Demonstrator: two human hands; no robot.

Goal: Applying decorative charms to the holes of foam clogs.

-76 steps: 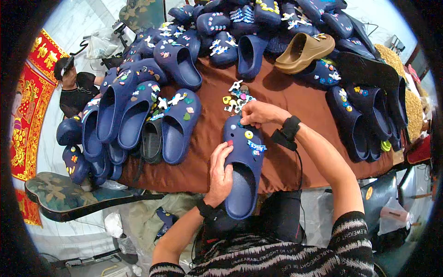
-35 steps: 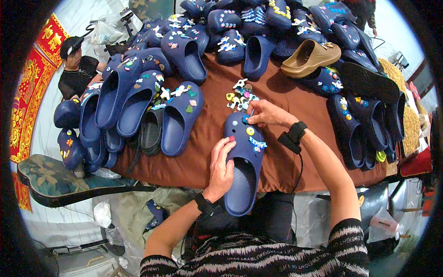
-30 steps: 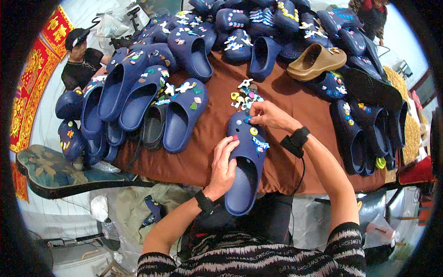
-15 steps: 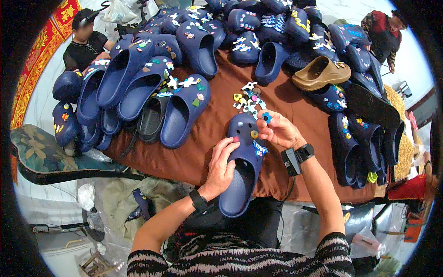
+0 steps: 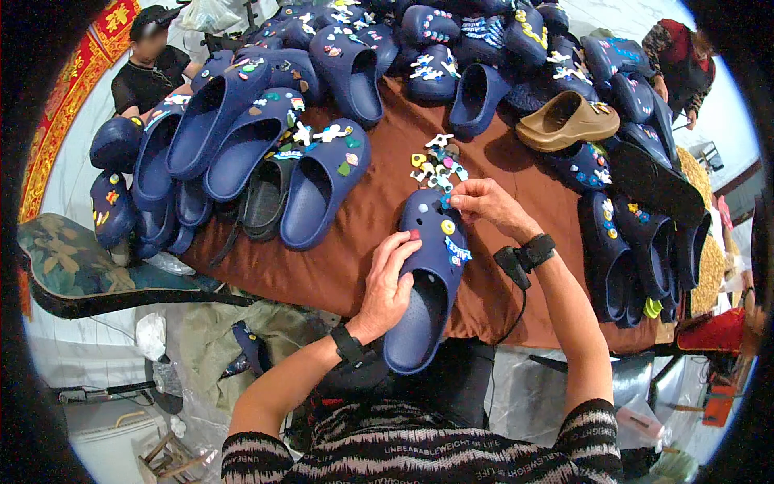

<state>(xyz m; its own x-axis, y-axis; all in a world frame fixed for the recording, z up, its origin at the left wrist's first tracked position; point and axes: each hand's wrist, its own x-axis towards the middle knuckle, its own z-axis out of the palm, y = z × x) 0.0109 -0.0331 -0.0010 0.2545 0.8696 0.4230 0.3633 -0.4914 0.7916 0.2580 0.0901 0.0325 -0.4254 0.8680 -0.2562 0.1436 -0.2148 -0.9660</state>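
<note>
Change: since a moment ago the right hand [image 5: 484, 206] has drawn back from the loose charms toward the clog's toe; the left hand has hardly shifted.
Clog: a navy clog [image 5: 427, 282] lies toe away from the person at the near edge of the brown tablecloth [image 5: 363, 226], its heel hanging over the edge.
Left hand: the left hand [image 5: 389, 282] grips the clog's left side, fingers curled over its upper beside a red charm [image 5: 414, 235].
Right hand: fingers pinched narrow at the toe; whether they hold a charm, I cannot tell.
Charms: a small pile of coloured charms [image 5: 435, 161] sits just beyond the toe.
Around: rows of navy clogs [image 5: 242, 137] and one tan clog [image 5: 564, 121] crowd the table.
</note>
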